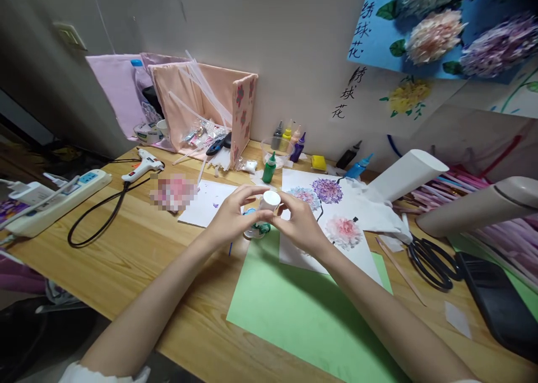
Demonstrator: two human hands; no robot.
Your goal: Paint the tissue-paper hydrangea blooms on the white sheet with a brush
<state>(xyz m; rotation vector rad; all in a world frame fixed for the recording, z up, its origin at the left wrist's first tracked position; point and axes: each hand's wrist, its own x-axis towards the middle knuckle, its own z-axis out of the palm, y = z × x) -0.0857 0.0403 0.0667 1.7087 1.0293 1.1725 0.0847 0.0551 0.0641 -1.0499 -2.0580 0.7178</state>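
Observation:
Both my hands meet over the wooden desk (138, 248) and hold a small white cylinder (269, 200) between them, like a little cup or cap. My left hand (233, 215) curls around its left side with fingers on top. My right hand (297, 222) grips its right side. Just below the hands sits a small palette with blue and green paint (257, 229). A green paper sheet (302, 310) lies under my forearms, and a white sheet with painted flowers (332, 215) lies behind it.
Small paint bottles (289, 139) and a green bottle (269, 168) stand near the wall. A glue gun (140, 167) and power strip (54, 195) lie at the left, a pink fabric box (202, 108) behind. Black scissors (432, 260), a white lamp (479, 204) and a dark device (496, 299) sit at the right.

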